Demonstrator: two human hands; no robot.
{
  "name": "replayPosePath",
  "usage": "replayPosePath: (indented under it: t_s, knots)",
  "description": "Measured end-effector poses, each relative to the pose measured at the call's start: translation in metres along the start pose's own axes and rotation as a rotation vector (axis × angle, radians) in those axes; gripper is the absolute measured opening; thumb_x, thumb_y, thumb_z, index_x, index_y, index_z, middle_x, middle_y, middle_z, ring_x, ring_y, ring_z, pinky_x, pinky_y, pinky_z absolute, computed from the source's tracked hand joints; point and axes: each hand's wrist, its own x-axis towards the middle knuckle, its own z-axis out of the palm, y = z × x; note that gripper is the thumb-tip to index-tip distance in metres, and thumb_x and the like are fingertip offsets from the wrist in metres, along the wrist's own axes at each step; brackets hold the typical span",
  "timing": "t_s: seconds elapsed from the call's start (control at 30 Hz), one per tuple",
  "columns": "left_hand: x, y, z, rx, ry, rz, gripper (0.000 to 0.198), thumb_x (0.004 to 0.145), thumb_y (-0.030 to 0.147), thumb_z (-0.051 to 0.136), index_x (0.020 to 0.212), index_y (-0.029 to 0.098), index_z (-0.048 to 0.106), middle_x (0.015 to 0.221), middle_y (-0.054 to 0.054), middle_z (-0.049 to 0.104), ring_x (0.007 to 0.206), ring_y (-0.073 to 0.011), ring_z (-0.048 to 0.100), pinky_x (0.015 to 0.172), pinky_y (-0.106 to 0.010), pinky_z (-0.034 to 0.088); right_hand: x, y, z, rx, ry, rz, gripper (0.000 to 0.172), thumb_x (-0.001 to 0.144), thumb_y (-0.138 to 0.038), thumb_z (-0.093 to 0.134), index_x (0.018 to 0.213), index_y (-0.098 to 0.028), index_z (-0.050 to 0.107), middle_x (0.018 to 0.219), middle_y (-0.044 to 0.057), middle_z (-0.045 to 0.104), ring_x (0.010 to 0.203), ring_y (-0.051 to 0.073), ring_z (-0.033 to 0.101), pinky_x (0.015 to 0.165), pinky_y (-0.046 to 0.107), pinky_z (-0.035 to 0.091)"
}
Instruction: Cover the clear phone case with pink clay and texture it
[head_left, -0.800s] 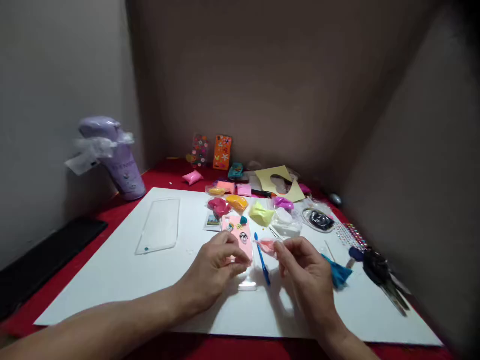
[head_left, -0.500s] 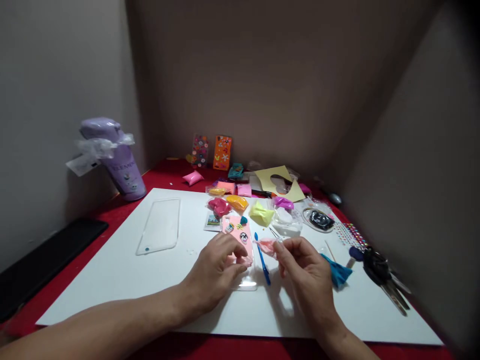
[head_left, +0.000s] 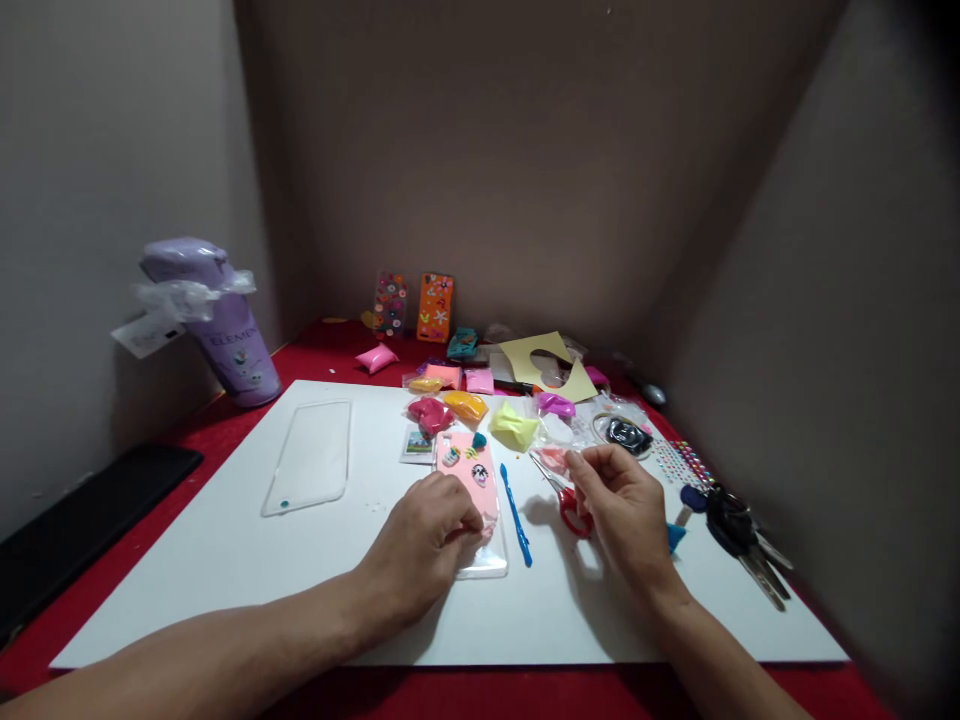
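Observation:
My left hand (head_left: 429, 535) is over the lower part of a phone case (head_left: 487, 562), thumb and fingers pinched on soft pink clay (head_left: 487, 526) at the ragged lower edge of its pink covering. The case's upper part carries small decorations, including a teal piece (head_left: 478, 440) and a black-and-white face (head_left: 480, 474). Off to the right, my right hand (head_left: 619, 500) pinches a small clear bag (head_left: 553, 459) with coral-pink clay inside, held above the board. Beneath it lie red-handled scissors (head_left: 574, 515), partly hidden. A blue modelling tool (head_left: 516, 515) rests between the hands.
A clear phone case (head_left: 309, 455) lies left on the white board (head_left: 225, 580). Bagged clays, among them a yellow one (head_left: 514, 426), line the back. Keys (head_left: 750, 550) and gem stickers (head_left: 682, 462) sit right. A purple tumbler (head_left: 232, 345) stands left, a black phone-like slab (head_left: 97, 520) nearer.
My right hand has moved away from the phone case with the bag, uncovering the scissors. My left fingers have closed together at the pink clay. The view has shifted slightly.

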Motion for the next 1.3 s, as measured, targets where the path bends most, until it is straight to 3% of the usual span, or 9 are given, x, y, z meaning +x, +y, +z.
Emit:
replayPosePath:
  t_s: [0.43, 0.97, 1.17, 1.3]
  knots:
    - [-0.001, 0.001, -0.002, -0.054, -0.003, -0.056, 0.012, 0.078, 0.013, 0.058, 0.066, 0.016, 0.058, 0.076, -0.001, 0.051, 0.075, -0.0153, 0.048, 0.068, -0.03, 0.039, 0.01, 0.008, -0.004, -0.322, -0.06, -0.098, 0.024, 0.078, -0.041, 0.058, 0.068, -0.019, 0.059, 0.06, -0.001, 0.06, 0.056, 0.013, 0.052, 0.054, 0.024, 0.04]
    - [-0.001, 0.007, -0.009, -0.16, 0.04, -0.097, 0.013, 0.081, 0.018, 0.055, 0.069, 0.017, 0.058, 0.076, -0.002, 0.052, 0.075, -0.0155, 0.049, 0.066, -0.03, 0.042, 0.001, 0.002, -0.001, -0.45, -0.148, -0.237, 0.018, 0.084, -0.032, 0.05, 0.082, -0.021, 0.063, 0.077, 0.002, 0.066, 0.064, 0.015, 0.058, 0.058, 0.027, 0.043]
    - [-0.001, 0.009, -0.013, -0.191, 0.075, -0.125, 0.016, 0.082, 0.018, 0.053, 0.067, 0.017, 0.057, 0.076, -0.002, 0.053, 0.076, -0.0152, 0.05, 0.068, -0.03, 0.042, 0.001, -0.001, -0.002, -0.473, -0.084, -0.326, 0.015, 0.084, -0.03, 0.053, 0.079, -0.02, 0.062, 0.077, 0.002, 0.063, 0.067, 0.016, 0.057, 0.061, 0.028, 0.044]
    - [0.003, 0.005, -0.021, -0.19, 0.17, -0.164, 0.015, 0.086, 0.02, 0.047, 0.076, 0.018, 0.057, 0.077, -0.001, 0.055, 0.074, -0.0142, 0.051, 0.069, -0.03, 0.041, -0.007, -0.01, -0.003, -0.455, 0.027, -0.442, 0.012, 0.085, -0.028, 0.052, 0.08, -0.019, 0.059, 0.081, 0.004, 0.061, 0.068, 0.016, 0.055, 0.06, 0.029, 0.043]
